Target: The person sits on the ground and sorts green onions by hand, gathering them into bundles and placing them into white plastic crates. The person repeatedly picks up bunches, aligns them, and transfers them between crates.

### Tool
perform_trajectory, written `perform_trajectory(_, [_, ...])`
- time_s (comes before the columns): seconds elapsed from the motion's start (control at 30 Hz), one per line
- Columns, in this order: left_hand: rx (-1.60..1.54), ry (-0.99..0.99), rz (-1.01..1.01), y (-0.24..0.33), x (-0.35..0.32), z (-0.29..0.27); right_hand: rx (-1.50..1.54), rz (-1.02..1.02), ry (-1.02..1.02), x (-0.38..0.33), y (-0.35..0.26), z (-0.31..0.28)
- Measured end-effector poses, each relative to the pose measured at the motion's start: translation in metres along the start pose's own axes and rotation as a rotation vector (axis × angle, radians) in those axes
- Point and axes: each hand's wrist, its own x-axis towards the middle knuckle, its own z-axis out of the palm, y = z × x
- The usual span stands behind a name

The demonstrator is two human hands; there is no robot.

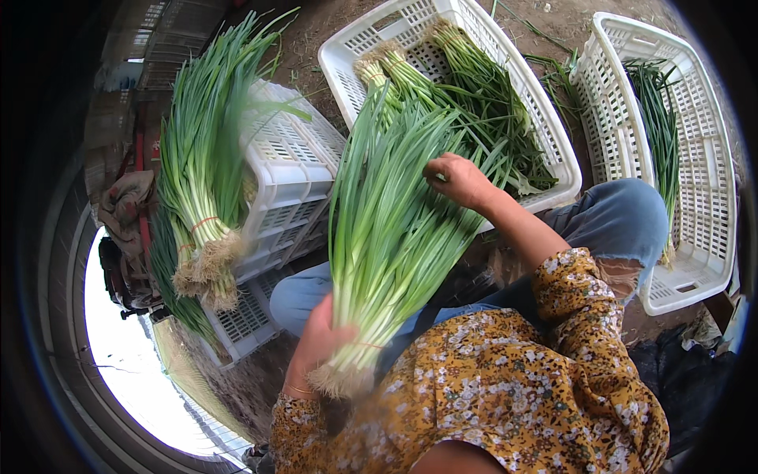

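Observation:
A large bunch of spring onions (395,213) lies slanted across my lap, its green leaves pointing away from me. My left hand (322,340), slightly blurred, grips its pale stems just above the tangled roots. A thin reddish band rings the stems there. My right hand (460,182) is curled closed over the right edge of the leaves; what its fingers hold, if anything, is hidden. Beyond the leaves stands a white crate (545,103) with more spring onions (485,79) lying in it, some roots at its far end.
On the left, banded bunches of spring onions (197,182) rest on stacked white crates (294,186), roots toward me. Another white crate (707,229) on the right holds a few long greens (657,126). Loose leaves (545,35) litter the dirt floor. A dark bag (683,387) lies at lower right.

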Motion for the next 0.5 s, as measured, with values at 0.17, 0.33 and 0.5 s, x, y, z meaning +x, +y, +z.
perform_trajectory(0.17, [-0.004,-0.006,0.004,-0.006,-0.019,-0.012,-0.233,0.091,-0.269,0.004,0.025,0.027])
perform_trajectory(0.33, [-0.026,0.006,0.008,-0.006,-0.032,-0.014,-0.192,0.110,-0.334,0.006,0.019,0.035])
perform_trajectory(0.5, [-0.069,-0.006,0.028,-0.015,-0.032,-0.018,-0.248,0.023,-0.269,0.009,0.024,0.042])
